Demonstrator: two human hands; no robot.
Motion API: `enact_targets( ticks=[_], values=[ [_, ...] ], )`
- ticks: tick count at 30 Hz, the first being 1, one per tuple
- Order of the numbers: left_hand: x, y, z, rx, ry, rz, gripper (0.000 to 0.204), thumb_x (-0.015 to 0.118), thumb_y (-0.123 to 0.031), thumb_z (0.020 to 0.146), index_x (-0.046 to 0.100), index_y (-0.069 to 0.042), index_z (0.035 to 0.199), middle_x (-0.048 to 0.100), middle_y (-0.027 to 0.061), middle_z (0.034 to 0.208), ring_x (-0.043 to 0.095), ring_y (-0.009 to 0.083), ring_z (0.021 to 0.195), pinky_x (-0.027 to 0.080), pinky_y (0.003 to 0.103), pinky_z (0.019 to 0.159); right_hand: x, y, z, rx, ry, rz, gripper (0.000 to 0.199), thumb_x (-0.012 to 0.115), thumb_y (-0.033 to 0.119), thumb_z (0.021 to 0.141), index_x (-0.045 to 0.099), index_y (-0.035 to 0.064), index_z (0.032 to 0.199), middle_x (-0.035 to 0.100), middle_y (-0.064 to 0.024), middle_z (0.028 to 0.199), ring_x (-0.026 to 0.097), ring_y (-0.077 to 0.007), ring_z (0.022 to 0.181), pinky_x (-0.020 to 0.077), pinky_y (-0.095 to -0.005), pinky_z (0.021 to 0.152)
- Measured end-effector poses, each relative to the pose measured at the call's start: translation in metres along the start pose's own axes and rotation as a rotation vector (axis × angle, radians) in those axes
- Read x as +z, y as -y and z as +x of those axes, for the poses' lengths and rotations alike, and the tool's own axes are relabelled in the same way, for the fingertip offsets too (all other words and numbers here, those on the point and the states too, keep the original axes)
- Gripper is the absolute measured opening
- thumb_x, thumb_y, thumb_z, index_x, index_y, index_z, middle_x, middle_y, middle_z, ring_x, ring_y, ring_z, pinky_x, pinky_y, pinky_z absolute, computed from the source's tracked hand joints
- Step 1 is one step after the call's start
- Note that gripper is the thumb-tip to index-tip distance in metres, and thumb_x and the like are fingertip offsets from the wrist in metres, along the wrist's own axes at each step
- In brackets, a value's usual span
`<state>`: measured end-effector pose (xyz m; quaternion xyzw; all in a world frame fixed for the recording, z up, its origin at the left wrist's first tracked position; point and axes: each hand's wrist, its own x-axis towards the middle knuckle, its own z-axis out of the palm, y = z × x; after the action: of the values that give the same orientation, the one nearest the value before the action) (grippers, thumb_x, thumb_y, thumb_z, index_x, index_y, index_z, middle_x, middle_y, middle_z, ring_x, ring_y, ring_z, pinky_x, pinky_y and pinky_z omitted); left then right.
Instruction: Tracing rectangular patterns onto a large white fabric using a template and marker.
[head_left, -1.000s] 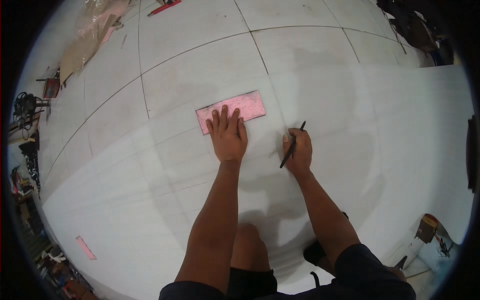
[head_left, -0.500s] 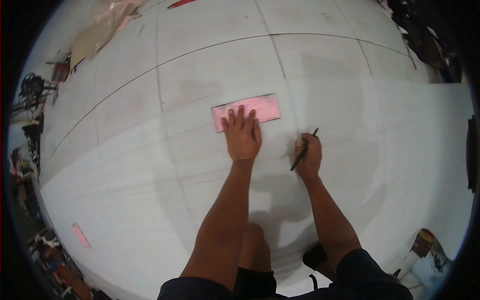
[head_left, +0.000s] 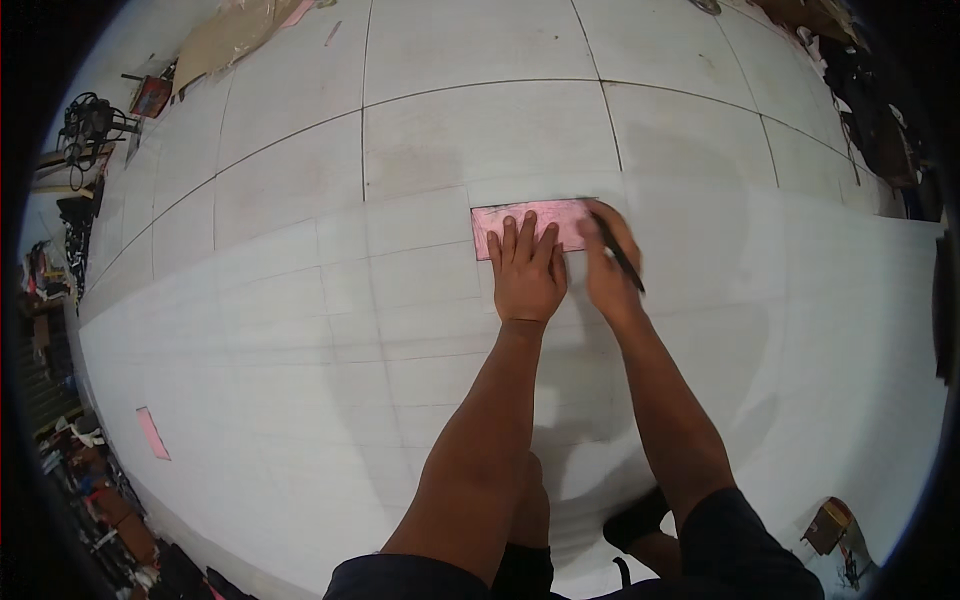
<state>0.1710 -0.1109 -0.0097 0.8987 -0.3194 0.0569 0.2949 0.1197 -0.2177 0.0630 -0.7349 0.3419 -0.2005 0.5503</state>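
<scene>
A pink rectangular piece with dark edges lies flat on a large white sheet marked with faint lines. My left hand presses down on it, fingers spread over its lower middle, palm partly on the sheet. At the piece's right end is my right hand, closed around a black pen. The pen slants from the piece's upper right corner down past the hand; its tip is blurred and partly covered by fingers.
Left of me, a narrow pink strip rests on the sheet. Beyond the sheet's far edge runs tiled floor. Brown wrapping lies far left, dark items far right, and a small brown box near right.
My right hand has moved up with the pen, from beside the piece to its right end. The view has shifted; my left hand still lies on the piece.
</scene>
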Motion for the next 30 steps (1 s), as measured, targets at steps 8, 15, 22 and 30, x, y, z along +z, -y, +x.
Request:
enact_targets(
  ticks=[8, 15, 22, 30],
  values=[
    [0.002, -0.017, 0.003, -0.021, 0.134, -0.027, 0.057, 0.070, -0.031, 0.085, 0.058, -0.004, 0.134, 0.057, 0.0153, 0.138, 0.042, 0.0369, 0.138, 0.022, 0.060, 0.120, 0.057, 0.020, 0.057, 0.018, 0.428, -0.110, 0.032, 0.067, 0.027, 0.096, 0.069, 0.0010, 0.115, 0.073, -0.0102, 0.092, 0.065, -0.0182, 0.082, 0.0528, -0.0311, 0.077],
    [0.003, -0.011, 0.003, 0.019, 0.077, -0.006, 0.053, 0.070, -0.030, 0.085, 0.061, -0.002, 0.129, 0.060, 0.0153, 0.130, 0.045, 0.0356, 0.134, 0.024, 0.058, 0.120, 0.065, 0.014, 0.056, -0.008, 0.459, -0.165, 0.027, 0.065, 0.029, 0.095, 0.072, 0.0058, 0.108, 0.074, -0.0125, 0.087, 0.072, -0.0280, 0.082, 0.0556, -0.0360, 0.076],
    [0.007, -0.015, 0.002, 0.013, 0.068, -0.061, 0.045, 0.070, -0.029, 0.085, 0.066, -0.004, 0.122, 0.060, 0.0151, 0.130, 0.047, 0.0391, 0.133, 0.026, 0.060, 0.117, 0.053, 0.002, 0.066, -0.155, 0.447, -0.207, 0.024, 0.065, 0.026, 0.094, 0.072, 0.0050, 0.104, 0.074, -0.0131, 0.089, 0.071, -0.0278, 0.082, 0.0553, -0.0372, 0.076],
    [0.006, -0.012, 0.004, 0.022, -0.020, -0.016, 0.030, 0.064, -0.021, 0.093, 0.070, -0.014, 0.122, 0.056, 0.0143, 0.143, 0.046, 0.0434, 0.135, 0.028, 0.062, 0.115, -0.031, -0.011, 0.067, 0.012, 0.207, -0.301, 0.025, 0.064, 0.025, 0.093, 0.068, 0.0025, 0.103, 0.073, -0.0153, 0.088, 0.071, -0.0287, 0.083, 0.0547, -0.0380, 0.077]
  ],
)
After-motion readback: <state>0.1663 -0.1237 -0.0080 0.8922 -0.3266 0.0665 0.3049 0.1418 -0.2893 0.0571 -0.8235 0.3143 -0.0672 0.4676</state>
